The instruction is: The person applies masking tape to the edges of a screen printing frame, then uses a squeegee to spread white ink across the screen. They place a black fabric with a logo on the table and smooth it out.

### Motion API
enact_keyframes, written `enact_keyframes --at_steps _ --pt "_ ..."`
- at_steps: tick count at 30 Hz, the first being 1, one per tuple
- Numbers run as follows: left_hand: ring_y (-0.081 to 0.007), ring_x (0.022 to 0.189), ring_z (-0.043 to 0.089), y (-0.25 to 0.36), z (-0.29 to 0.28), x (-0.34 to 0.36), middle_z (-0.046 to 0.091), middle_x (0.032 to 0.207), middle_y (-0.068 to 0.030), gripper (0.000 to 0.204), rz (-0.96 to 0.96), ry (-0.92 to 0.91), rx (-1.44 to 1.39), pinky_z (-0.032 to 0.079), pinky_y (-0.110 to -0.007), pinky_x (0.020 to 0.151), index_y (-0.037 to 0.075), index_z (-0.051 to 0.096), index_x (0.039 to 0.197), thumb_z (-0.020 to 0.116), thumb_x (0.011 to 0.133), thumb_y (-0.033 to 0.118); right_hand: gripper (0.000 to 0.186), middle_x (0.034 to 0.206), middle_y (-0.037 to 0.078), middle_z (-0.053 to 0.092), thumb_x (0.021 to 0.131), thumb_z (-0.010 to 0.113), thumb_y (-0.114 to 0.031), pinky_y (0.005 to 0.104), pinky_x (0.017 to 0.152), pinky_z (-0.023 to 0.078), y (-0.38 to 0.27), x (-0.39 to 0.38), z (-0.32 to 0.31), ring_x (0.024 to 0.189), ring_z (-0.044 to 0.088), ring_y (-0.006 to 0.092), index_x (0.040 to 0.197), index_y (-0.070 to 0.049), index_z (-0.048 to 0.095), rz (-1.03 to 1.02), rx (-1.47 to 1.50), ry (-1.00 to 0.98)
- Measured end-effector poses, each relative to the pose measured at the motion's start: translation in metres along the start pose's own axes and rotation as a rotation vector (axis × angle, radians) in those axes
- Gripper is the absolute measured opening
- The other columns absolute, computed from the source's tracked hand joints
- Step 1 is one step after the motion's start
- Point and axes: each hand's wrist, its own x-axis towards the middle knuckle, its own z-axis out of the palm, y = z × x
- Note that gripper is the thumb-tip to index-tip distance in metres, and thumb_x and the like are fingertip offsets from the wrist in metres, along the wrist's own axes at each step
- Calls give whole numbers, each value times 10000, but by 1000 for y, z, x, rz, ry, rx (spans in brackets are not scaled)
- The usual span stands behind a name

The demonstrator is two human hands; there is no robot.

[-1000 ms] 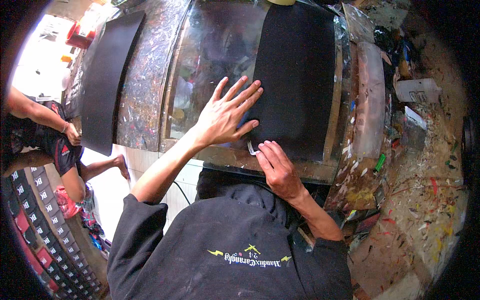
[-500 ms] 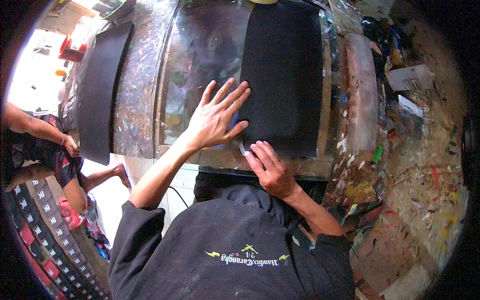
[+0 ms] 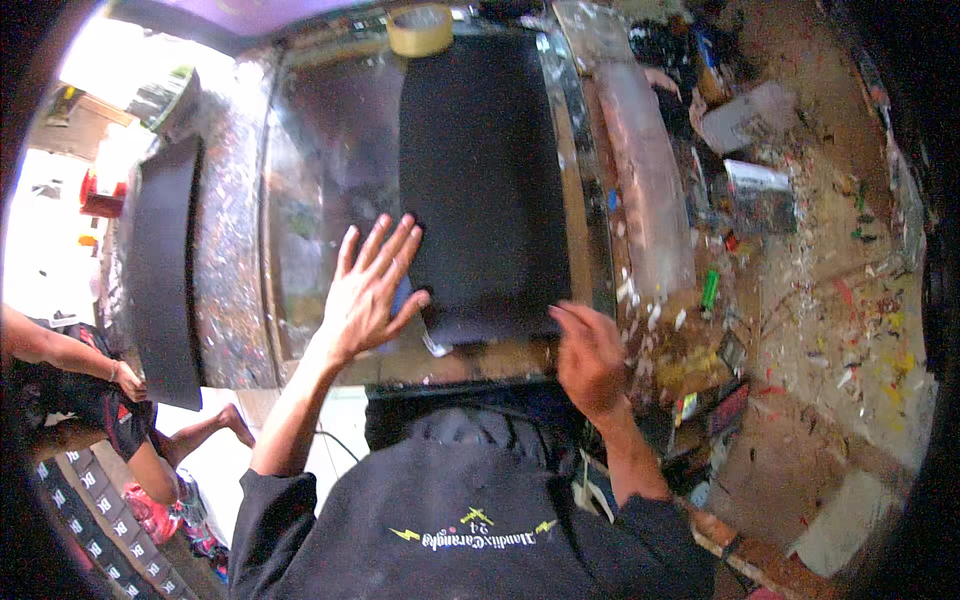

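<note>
A long black sheet (image 3: 485,180) lies on a glass-topped table, its length running away from me. My left hand (image 3: 370,295) rests flat with fingers spread, its fingertips and thumb along the sheet's left edge. A small clear strip, perhaps tape (image 3: 435,346), sticks out at the sheet's near left corner. Over the near right corner is my right hand (image 3: 592,355), its fingers curled together and slightly blurred. Whatever sits between those fingertips, if anything, is too small to make out.
A roll of yellowish tape (image 3: 420,31) stands at the sheet's far end. Another black sheet (image 3: 165,270) lies at the left, near a seated person's hand (image 3: 130,382). On the right are a long translucent strip (image 3: 645,180), a green lighter-like object (image 3: 710,290) and scattered scraps.
My right hand has moved from the sheet's near left corner to its near right corner, leaving the clear strip behind. My left hand stays by the left edge. The whole view has shifted.
</note>
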Motion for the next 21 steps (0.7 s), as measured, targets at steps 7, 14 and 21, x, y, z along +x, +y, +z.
enact_keyframes --at_steps 7,14,21 --pt "-449 1556 158 -29 -81 24 142 1683 -271 899 -28 293 -20 146 -571 1246 82 322 1605 747 891 424 281 1123 229 698 995 563 -149 457 825 555 21 -54 -62 930 684 420 1208 -11 685 799 -293 -380" --pt "-473 1464 318 -58 -304 166 324 1617 -228 712 242 1334 386 253 -589 1186 122 450 1526 726 915 363 199 1091 193 650 957 660 -108 445 860 557 -42 97 -41 989 667 394 1144 -61 707 117 129 -13" --pt "-396 1338 499 -120 -375 286 626 1348 -189 563 -75 1400 661 239 -577 1194 69 645 1319 506 1023 528 561 1421 229 503 947 694 -304 501 951 540 -3 397 150 1140 619 447 1356 31 507 -28 89 -2"
